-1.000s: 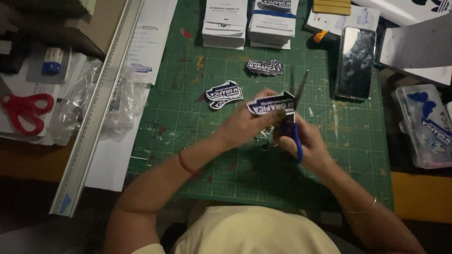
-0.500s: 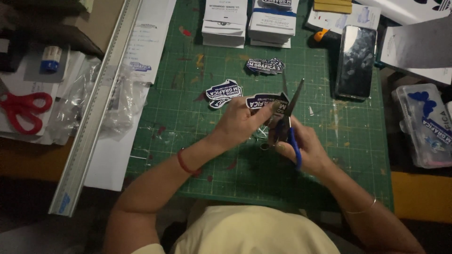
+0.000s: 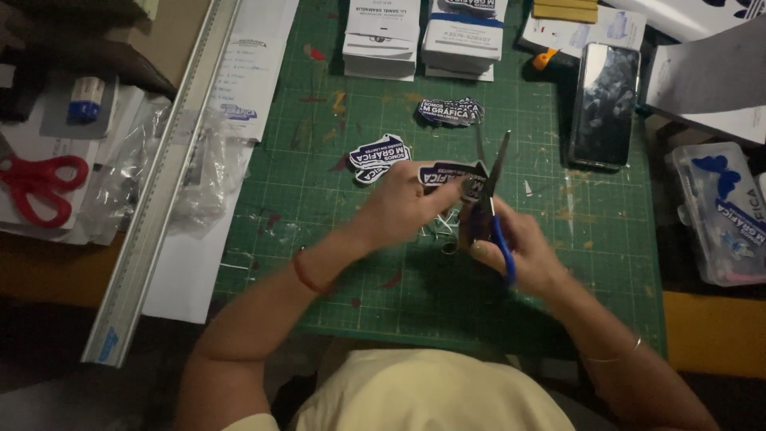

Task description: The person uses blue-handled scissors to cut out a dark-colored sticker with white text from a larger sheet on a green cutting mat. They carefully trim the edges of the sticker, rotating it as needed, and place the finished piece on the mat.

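Right hand is wrapped around the blue-handled scissors, fingers through the loops, blades pointing up and away and standing a bit open. Left hand is pinching a dark sticker between thumb and fingers, holding it just over the green mat right at the blades. Can't tell if the blades are actually touching the sticker edge, it's too dim there.

Under the hands, some thin white trimmings are lying on the mat. Just beyond the left hand, 2 cut stickers are sitting overlapped, and another small pile is lying farther up the mat.

Going outward: 2 stacks of white cards are sitting along the far edge, a black phone is lying face up to the right, and a clear plastic box is sitting past that. On the left side of the surface, a long metal ruler is running diagonally, with crumpled clear bags next to it and red scissors lying well off to the side.
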